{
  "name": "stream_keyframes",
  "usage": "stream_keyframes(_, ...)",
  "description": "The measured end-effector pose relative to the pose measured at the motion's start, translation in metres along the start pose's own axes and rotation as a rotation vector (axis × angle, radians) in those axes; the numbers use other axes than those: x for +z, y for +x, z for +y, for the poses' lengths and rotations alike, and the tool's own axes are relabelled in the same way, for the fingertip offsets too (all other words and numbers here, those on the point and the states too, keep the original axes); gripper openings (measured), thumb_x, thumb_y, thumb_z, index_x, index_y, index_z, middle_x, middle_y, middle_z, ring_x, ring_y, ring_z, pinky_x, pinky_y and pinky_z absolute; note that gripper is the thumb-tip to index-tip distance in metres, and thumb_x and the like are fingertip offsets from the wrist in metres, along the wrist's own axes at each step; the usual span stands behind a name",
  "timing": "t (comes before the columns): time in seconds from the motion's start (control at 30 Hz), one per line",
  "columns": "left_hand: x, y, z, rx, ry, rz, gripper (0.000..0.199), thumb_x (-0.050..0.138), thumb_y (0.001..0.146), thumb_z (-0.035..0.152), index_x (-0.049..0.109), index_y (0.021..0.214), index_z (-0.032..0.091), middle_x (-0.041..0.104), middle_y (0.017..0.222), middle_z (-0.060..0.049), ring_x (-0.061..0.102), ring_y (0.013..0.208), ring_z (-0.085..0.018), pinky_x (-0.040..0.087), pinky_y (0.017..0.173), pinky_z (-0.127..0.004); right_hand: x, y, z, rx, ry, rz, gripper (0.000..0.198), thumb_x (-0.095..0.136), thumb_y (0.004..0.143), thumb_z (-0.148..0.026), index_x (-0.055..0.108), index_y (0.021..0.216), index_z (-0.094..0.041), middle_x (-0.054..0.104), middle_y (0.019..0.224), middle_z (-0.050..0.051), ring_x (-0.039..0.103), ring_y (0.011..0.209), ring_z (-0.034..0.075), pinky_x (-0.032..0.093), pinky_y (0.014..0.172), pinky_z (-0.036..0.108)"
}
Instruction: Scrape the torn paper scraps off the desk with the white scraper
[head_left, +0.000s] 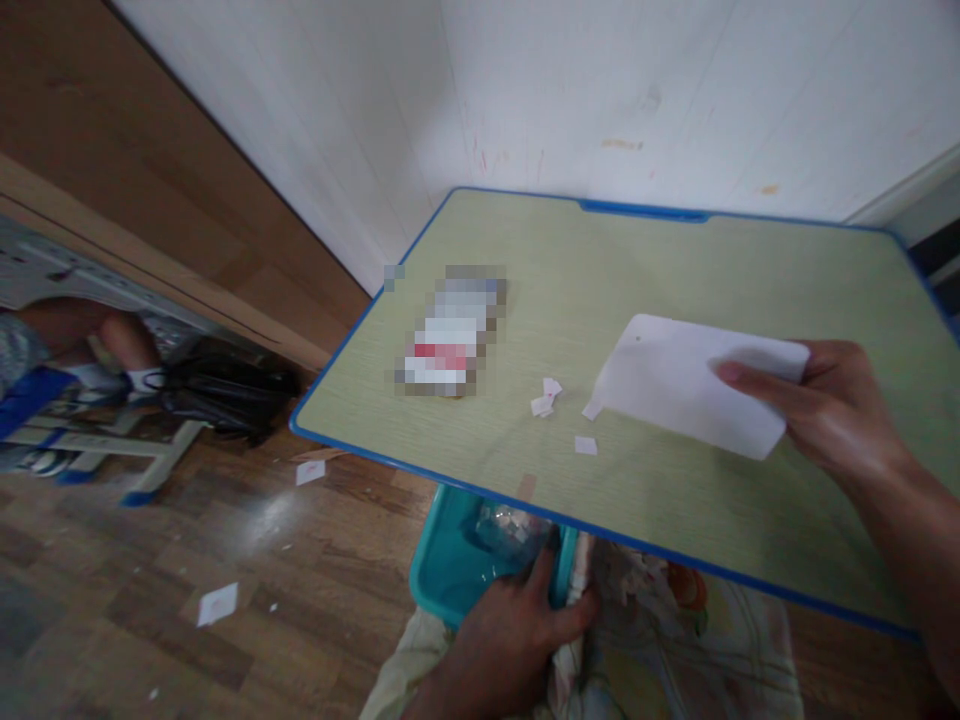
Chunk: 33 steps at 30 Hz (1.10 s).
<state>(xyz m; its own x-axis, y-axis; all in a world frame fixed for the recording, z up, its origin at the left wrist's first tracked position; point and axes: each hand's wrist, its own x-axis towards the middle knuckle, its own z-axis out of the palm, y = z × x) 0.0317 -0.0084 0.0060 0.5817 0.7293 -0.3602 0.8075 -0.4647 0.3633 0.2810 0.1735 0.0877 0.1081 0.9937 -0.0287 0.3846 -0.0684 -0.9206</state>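
My right hand (832, 410) pinches a blank white sheet of paper (697, 380) by its right end, thumb on top, just over the desk. Small torn-looking paper scraps (546, 400) lie left of the sheet, with a single scrap (586, 445) below them. Under the desk's near edge, my left hand (517, 620) grips the right rim of a teal plastic basket (426, 575), index finger inside and thumb outside. A clear plastic bag (510, 530) with whitish bits sits in the basket.
The pale green desk (750, 270) has a blue edge and stands against a white wall. A blurred-out phone-like object (454, 335) lies on its left. Paper pieces (217, 605) are scattered on the wooden floor. Left, a seated person's legs (127, 350) and a black bag (225, 395) show.
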Motion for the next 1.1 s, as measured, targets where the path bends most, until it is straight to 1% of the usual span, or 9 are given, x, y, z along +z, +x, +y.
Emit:
stream_keyframes(0.13, 0.001, 0.0, 0.0, -0.003, 0.005, -0.008, 0.071, 0.053, 0.066, 0.015, 0.016, 0.122, 0.037, 0.025, 0.121, -0.015, 0.051, 0.076, -0.026, 0.042, 0.058, -0.037, -0.001, 0.003, 0.002, 0.003, 0.103, 0.117, 0.017, 0.069, 0.052, -0.027, 0.063, 0.063, -0.016, 0.057, 0.051, -0.002, 0.048, 0.039, 0.009, 0.035, 0.034, 0.02)
stream_keyframes(0.17, 0.002, -0.001, 0.0, -0.005, 0.006, -0.012, 0.071, 0.053, 0.066, 0.016, 0.016, 0.122, 0.037, 0.026, 0.121, -0.015, 0.051, 0.075, -0.026, 0.042, 0.058, -0.037, -0.002, 0.004, 0.003, 0.004, 0.119, 0.124, 0.017, 0.069, 0.052, -0.027, 0.063, 0.064, -0.016, 0.057, 0.052, -0.002, 0.049, 0.04, 0.01, 0.036, 0.034, 0.021)
stream_keyframes(0.23, 0.002, 0.0, 0.0, -0.005, 0.004, -0.016, 0.07, 0.053, 0.066, 0.017, 0.016, 0.122, 0.037, 0.027, 0.12, -0.015, 0.051, 0.075, -0.026, 0.042, 0.058, -0.037, -0.004, 0.005, 0.004, 0.018, 0.103, 0.104, 0.019, 0.069, 0.052, -0.027, 0.063, 0.065, -0.016, 0.058, 0.052, -0.002, 0.049, 0.039, 0.01, 0.037, 0.034, 0.021)
stream_keyframes(0.33, 0.001, 0.0, 0.0, -0.001, -0.005, -0.005, 0.069, 0.053, 0.067, 0.017, 0.016, 0.122, 0.037, 0.025, 0.121, -0.015, 0.051, 0.074, -0.025, 0.042, 0.057, -0.037, -0.008, 0.004, 0.003, 0.054, 0.042, 0.066, 0.02, 0.07, 0.051, -0.028, 0.063, 0.065, -0.015, 0.057, 0.049, -0.002, 0.048, 0.037, 0.01, 0.033, 0.03, 0.02)
stream_keyframes(0.53, 0.002, 0.0, 0.0, -0.003, -0.001, -0.009, 0.071, 0.051, 0.066, 0.015, 0.015, 0.123, 0.037, 0.026, 0.12, -0.016, 0.051, 0.073, -0.026, 0.042, 0.056, -0.038, -0.012, 0.001, -0.003, 0.1, 0.026, 0.021, 0.02, 0.07, 0.049, -0.029, 0.059, 0.055, -0.014, 0.053, 0.043, -0.003, 0.045, 0.032, 0.009, 0.029, 0.027, 0.018)
stream_keyframes(0.67, 0.003, -0.001, -0.001, -0.003, 0.006, -0.022, 0.071, 0.051, 0.066, 0.015, 0.016, 0.122, 0.038, 0.029, 0.117, -0.014, 0.051, 0.072, -0.025, 0.042, 0.057, -0.037, -0.014, 0.002, 0.0, 0.091, 0.009, 0.013, 0.022, 0.07, 0.05, -0.029, 0.061, 0.061, -0.013, 0.053, 0.044, -0.002, 0.046, 0.033, 0.01, 0.031, 0.028, 0.02)
stream_keyframes(0.77, 0.002, 0.0, -0.001, 0.001, 0.007, -0.007, 0.071, 0.052, 0.066, 0.016, 0.015, 0.122, 0.038, 0.028, 0.118, -0.014, 0.05, 0.072, -0.024, 0.042, 0.057, -0.036, -0.015, 0.003, 0.004, 0.064, 0.023, 0.028, 0.024, 0.069, 0.051, -0.028, 0.062, 0.068, -0.013, 0.055, 0.048, -0.001, 0.049, 0.037, 0.011, 0.035, 0.031, 0.021)
stream_keyframes(0.93, 0.0, 0.001, -0.001, 0.001, 0.016, 0.003, 0.07, 0.051, 0.066, 0.015, 0.016, 0.122, 0.038, 0.028, 0.117, -0.013, 0.05, 0.069, -0.022, 0.042, 0.056, -0.035, -0.019, 0.002, 0.005, 0.05, -0.007, 0.077, 0.022, 0.069, 0.052, -0.029, 0.063, 0.068, -0.015, 0.056, 0.05, -0.001, 0.049, 0.036, 0.012, 0.033, 0.029, 0.021)
stream_keyframes(1.1, 0.001, 0.0, 0.0, 0.004, 0.034, 0.002, 0.073, 0.05, 0.065, 0.013, 0.014, 0.123, 0.038, 0.027, 0.118, -0.014, 0.05, 0.067, -0.021, 0.042, 0.056, -0.035, -0.03, -0.001, -0.005, 0.035, -0.053, 0.115, 0.019, 0.071, 0.049, -0.027, 0.062, 0.062, -0.017, 0.056, 0.048, -0.002, 0.048, 0.036, 0.011, 0.033, 0.029, 0.02)
